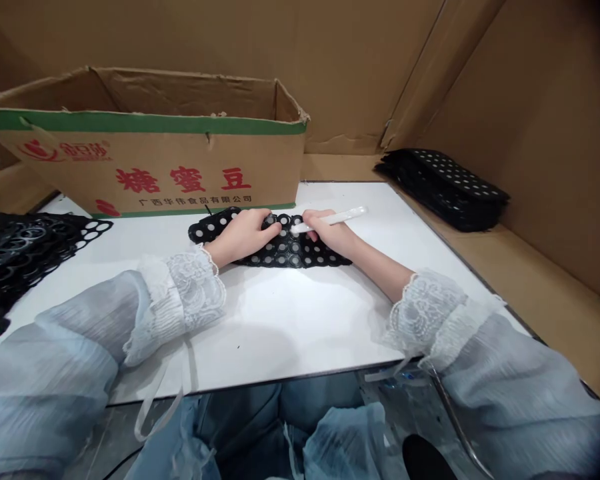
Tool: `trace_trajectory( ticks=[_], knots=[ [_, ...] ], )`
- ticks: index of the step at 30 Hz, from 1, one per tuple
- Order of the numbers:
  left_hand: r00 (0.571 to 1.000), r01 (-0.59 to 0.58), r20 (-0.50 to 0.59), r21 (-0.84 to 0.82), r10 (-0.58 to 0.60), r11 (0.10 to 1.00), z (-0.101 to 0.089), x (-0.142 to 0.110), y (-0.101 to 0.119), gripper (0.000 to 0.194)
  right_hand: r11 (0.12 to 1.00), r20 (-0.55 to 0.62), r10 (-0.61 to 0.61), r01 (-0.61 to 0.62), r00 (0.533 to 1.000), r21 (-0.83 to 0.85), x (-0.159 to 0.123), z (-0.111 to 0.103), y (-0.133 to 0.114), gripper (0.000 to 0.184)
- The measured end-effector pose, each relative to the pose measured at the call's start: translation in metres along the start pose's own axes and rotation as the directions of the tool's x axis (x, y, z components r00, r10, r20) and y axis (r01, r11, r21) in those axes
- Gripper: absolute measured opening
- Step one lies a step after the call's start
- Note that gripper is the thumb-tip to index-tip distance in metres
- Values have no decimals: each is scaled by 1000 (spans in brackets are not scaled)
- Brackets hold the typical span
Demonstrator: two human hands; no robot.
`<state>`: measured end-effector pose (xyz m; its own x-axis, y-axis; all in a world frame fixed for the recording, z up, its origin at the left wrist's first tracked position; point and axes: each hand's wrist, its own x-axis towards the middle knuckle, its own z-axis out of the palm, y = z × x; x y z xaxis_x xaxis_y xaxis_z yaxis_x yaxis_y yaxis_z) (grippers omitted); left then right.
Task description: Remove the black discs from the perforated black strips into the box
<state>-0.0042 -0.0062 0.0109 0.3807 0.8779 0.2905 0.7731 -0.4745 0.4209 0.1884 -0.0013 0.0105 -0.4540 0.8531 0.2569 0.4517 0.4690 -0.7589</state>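
Just before the box (pixel 180 157), the dotted sheet (pixel 294 255) lies on the tabletop (pixel 265 320). The left hand (pixel 245 233) presses it, any pinch unclear; the right hand (pixel 336 235) grips the white tool (pixel 350 215). Bracing beside the tip should limit slipping. Elbow room lies frontward; the box bounds rearward strokes.
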Motion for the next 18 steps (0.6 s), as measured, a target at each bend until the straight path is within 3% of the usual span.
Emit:
trace_trajectory(
  ticks=[3, 12, 18],
  knots=[
    [1000, 3, 5, -25, -2, 1000, 0, -1, 0, 28, 999, 51, -16, 14, 999, 48, -3, -3, 0, 33],
    [998, -41, 55, -44, 44, 998, -2, -2, -2, 32, 1000, 7, 19, -19, 1000, -3, -7, 9, -3, 38],
    [996, -87, 32, -55, 88, 995, -1, -6, 0, 29, 968, 27, -68, 73, 997, -239, -6, 13, -1, 41]
  ],
)
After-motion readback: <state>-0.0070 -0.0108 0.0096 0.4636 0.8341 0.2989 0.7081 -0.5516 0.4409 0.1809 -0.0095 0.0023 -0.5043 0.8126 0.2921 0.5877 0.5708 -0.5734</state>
